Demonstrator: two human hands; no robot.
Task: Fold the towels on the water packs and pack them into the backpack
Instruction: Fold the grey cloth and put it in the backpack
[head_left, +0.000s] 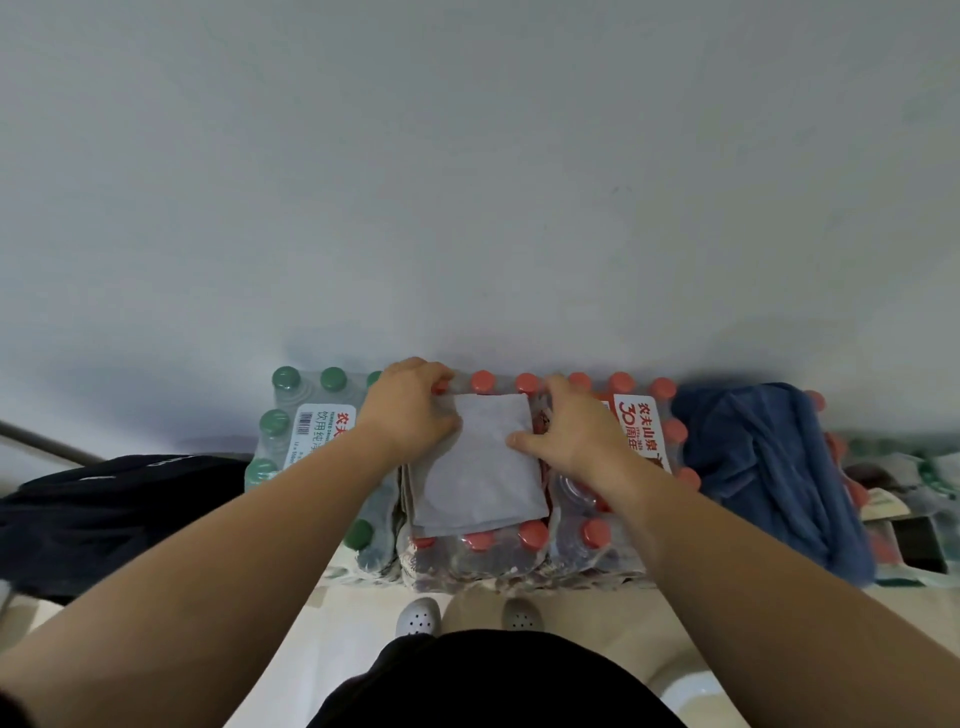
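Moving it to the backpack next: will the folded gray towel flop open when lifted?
Likely floppy: the gray towel is thin cloth, its stacked layers loose at the near edge. Probably light, and may slide on the slick-wrapped water packs.

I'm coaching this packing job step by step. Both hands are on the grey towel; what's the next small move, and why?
Probably lift the grey towel and carry it towards the black backpack on the left. It already lies as a compact folded rectangle on the red-capped water packs, with left hand and right hand holding its far corners.
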